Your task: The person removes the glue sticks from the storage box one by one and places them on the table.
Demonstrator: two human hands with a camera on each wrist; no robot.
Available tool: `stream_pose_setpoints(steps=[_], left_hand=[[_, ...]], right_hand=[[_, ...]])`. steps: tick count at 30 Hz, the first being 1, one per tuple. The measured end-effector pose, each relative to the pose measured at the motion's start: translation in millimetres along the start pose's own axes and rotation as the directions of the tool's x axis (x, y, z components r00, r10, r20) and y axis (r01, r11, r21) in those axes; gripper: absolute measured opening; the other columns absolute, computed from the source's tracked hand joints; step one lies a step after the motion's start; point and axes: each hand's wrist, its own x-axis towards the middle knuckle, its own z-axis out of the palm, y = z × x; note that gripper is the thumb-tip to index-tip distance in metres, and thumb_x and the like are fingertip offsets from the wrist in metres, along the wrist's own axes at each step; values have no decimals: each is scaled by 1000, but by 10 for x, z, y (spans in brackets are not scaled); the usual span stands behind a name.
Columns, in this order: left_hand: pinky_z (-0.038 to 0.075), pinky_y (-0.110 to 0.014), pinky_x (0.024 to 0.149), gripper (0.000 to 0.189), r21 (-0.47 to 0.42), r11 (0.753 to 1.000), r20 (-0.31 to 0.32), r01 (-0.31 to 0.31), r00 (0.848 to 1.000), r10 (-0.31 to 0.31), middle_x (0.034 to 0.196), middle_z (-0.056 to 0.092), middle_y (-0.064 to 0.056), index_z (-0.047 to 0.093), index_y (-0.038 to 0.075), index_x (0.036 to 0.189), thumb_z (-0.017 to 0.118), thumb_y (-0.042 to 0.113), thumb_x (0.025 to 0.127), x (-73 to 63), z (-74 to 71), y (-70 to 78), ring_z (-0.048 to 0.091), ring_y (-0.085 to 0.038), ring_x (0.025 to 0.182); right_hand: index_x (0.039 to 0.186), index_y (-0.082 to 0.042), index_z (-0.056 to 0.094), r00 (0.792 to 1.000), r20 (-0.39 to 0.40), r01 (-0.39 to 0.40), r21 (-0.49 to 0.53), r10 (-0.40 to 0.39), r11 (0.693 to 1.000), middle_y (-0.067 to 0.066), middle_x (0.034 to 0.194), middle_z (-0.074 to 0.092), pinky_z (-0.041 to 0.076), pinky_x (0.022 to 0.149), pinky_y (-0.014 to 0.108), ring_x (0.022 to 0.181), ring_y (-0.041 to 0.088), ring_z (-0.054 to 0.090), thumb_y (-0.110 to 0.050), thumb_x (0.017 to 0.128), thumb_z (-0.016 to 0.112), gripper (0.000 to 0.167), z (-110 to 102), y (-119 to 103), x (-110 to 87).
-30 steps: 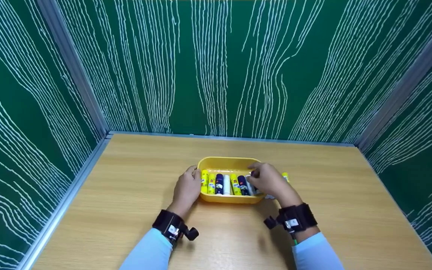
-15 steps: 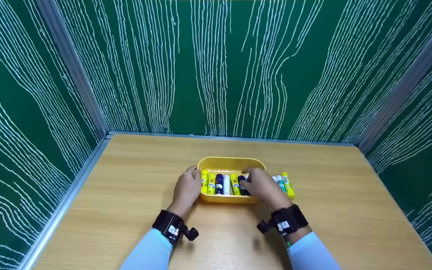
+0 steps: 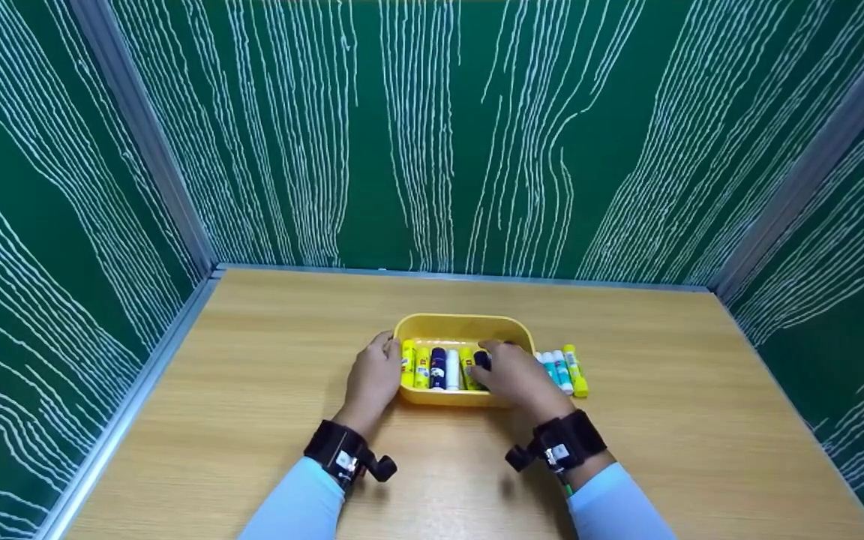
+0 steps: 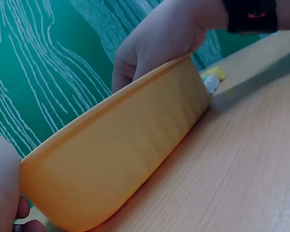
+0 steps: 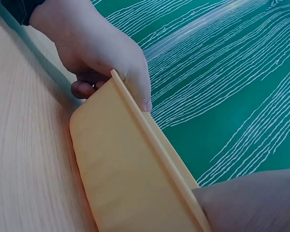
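A yellow plastic tub point(image 3: 447, 399) stands on the table with a row of glue sticks inside: yellow ones point(image 3: 422, 367), a dark blue one point(image 3: 438, 369) and a white one point(image 3: 453, 370) among them. At its left end, my left hand point(image 3: 373, 375) grips the wall, thumb over the rim, as the right wrist view also shows. My right hand point(image 3: 518, 375) reaches over the right part of the tub, thumb and forefinger around another dark blue glue stick point(image 3: 482, 360). The hand covers the sticks at that end; I cannot tell whether it pinches one.
Right of the tub, several teal-and-white glue sticks point(image 3: 561, 373) and a yellow glue stick point(image 3: 575, 371) lie side by side on the wooden table point(image 3: 274, 337). Green panels point(image 3: 372, 135) with white lines enclose the table's back and sides.
My right hand has shifted left along the row in the tub, uncovering the teal-and-white sticks on the table. The left hand and tub have stayed in place.
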Motion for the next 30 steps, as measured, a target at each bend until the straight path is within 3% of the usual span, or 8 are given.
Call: stream_pose_setpoints(steps=[5, 9, 15, 20, 26, 30], left_hand=[[53, -53, 126, 49, 4, 1000, 0, -4, 1000, 4, 158, 71, -15, 63, 8, 161, 50, 35, 122, 1, -3, -3, 70, -31, 142], [54, -53, 125, 47, 10, 1000, -8, -17, 1000, 17, 155, 72, -14, 65, 8, 159, 50, 34, 122, -1, -3, -13, 71, -30, 140], [53, -54, 126, 46, 8, 999, -9, -31, 999, 31, 155, 73, -14, 66, 7, 157, 50, 32, 122, -3, 0, -19, 69, -30, 143], [53, -53, 127, 47, -1, 1000, 1, -6, 1000, 6, 157, 71, -14, 63, 9, 160, 49, 33, 122, 4, 6, -19, 69, -29, 143], [55, -53, 123, 46, 8, 1000, -4, -11, 1000, 11, 155, 73, -13, 64, 9, 159, 50, 32, 122, 9, 8, -18, 71, -28, 137], [56, -53, 123, 46, 11, 1000, -5, -13, 1000, 13, 155, 73, -14, 64, 9, 159, 50, 33, 122, 17, 8, -20, 71, -29, 138]], right_hand=[[167, -15, 58, 999, 29, -12, -17, 13, 1000, 12, 111, 71, 49, 66, 33, 78, 24, 66, -49, 110, 74, 69, 16, 5, 4], [154, -11, 69, 1000, 17, 20, -58, -19, 998, 10, 100, 66, 46, 71, 36, 83, 25, 64, -51, 110, 75, 60, 24, 7, 7], [140, -8, 73, 999, 4, 43, -72, -43, 997, 11, 103, 65, 46, 78, 39, 91, 27, 63, -50, 109, 76, 52, 11, 4, -7], [142, -9, 71, 1000, 19, 15, -40, -14, 999, 12, 107, 65, 48, 79, 39, 93, 28, 65, -47, 109, 76, 51, -3, -7, -18], [155, -13, 65, 999, 28, -15, -4, 15, 1000, 11, 115, 66, 51, 82, 38, 98, 27, 67, -46, 110, 76, 57, -12, -14, -21], [151, -12, 68, 999, 31, -9, -7, 10, 1000, 11, 111, 67, 51, 80, 38, 94, 27, 67, -45, 109, 76, 54, -10, -14, -19]])
